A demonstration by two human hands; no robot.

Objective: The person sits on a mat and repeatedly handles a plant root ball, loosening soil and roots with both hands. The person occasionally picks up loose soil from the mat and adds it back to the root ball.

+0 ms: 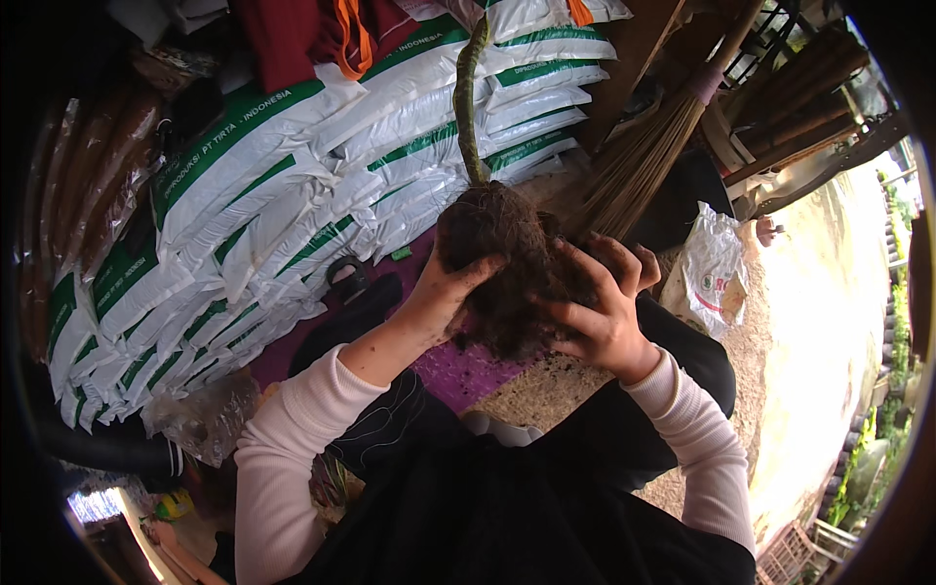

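In front of me, both hands hold the dark, soil-covered root ball [512,270] of a plant. Its thick green-brown stem [468,102] rises out of the top and reaches the upper edge of the view. My left hand [453,285] grips the left side, with the thumb lying across the front. Spread fingers of my right hand [603,303] press into the right side, where fine roots hang. Soil dirties both hands. Beneath the root ball lies a purple sheet [468,373] sprinkled with dark crumbs.
Stacked white-and-green plastic sacks [292,183] fill the left. A stick broom [651,153] leans at upper right, near a crumpled white plastic bag [708,270]. Clear plastic [208,417] lies at lower left. Part of another person's arm [183,552] shows at the bottom left.
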